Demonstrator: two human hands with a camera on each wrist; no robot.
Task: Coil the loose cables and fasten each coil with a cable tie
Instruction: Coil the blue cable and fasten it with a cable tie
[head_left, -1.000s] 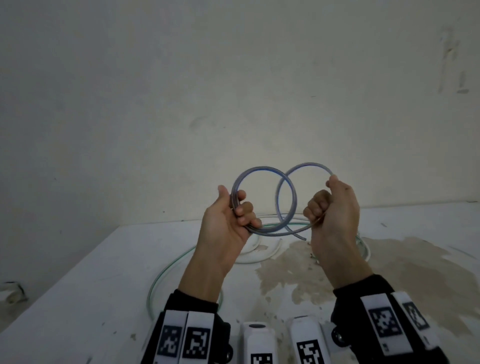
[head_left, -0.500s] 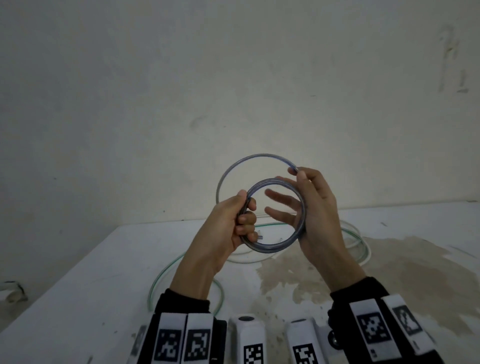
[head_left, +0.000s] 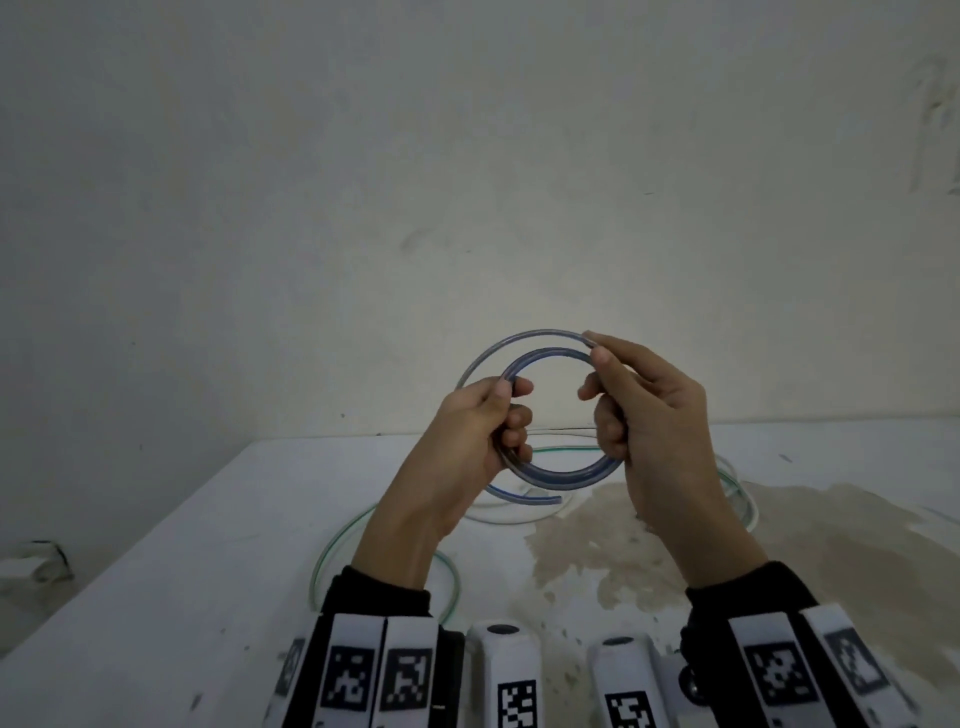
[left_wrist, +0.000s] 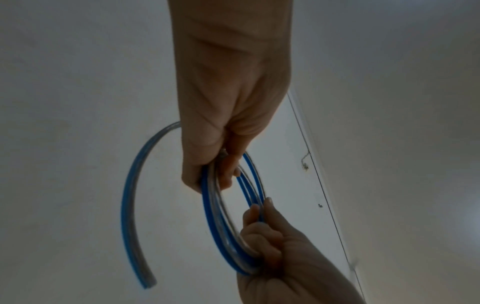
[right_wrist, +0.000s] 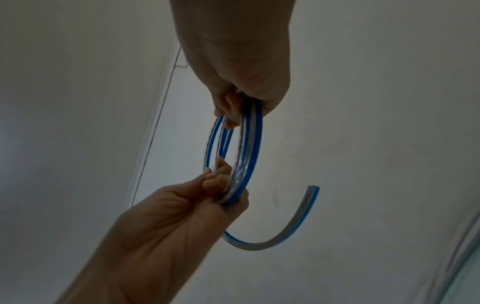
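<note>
I see the white table (head_left: 171, 545) stretching below me, stained brown toward its right side, with the pale wall (head_left: 467, 156) behind it. Loose green-tinted cables (head_left: 332, 540) lie curled on the tabletop, under and behind my raised hands. Held up in the air between those hands is the blue-striped clear cable (head_left: 563, 475), wound into a coil of several loops — it stands roughly upright and faces me. One free end juts out below the coil in a short curved tail, clear of both grips. My left hand (head_left: 467, 436) has its fingers curled round the coil's left side, thumb on top, wrist angled up from the lower left. My right hand (head_left: 649, 421) grips the right side: lower fingers wrapped round the bundled loops, thumb and forefinger pinching the top of the outer loop. In the wrist views the strands run through both closed fists, tightly bunched there and fanning slightly between.
</note>
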